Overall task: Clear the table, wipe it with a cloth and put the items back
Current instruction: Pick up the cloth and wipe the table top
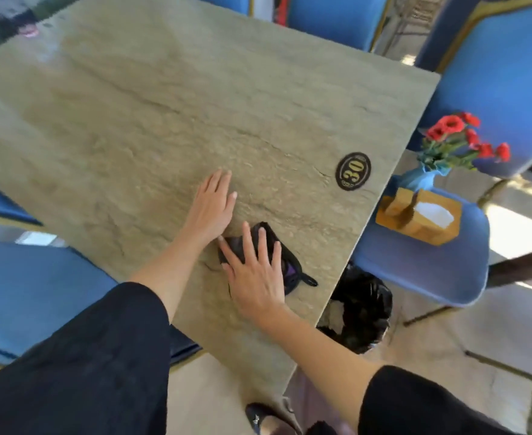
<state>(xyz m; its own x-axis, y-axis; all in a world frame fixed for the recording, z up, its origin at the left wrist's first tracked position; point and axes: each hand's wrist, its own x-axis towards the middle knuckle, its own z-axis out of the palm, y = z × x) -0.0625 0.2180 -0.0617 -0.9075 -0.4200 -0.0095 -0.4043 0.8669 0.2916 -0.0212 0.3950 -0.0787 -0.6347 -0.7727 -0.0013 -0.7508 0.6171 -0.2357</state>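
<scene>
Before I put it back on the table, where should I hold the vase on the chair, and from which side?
I would hold the vase round its blue body, below the flowers, coming from the table side. The flowers spread wide above it, and the tissue box stands close on its near side.

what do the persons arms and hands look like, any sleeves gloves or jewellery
The left sleeve and right sleeve are loose, wide black fabric, each ending partway up the forearm, which is bare below it. The left hand and right hand are bare too: no gloves, rings, watch or bracelet show.
</scene>
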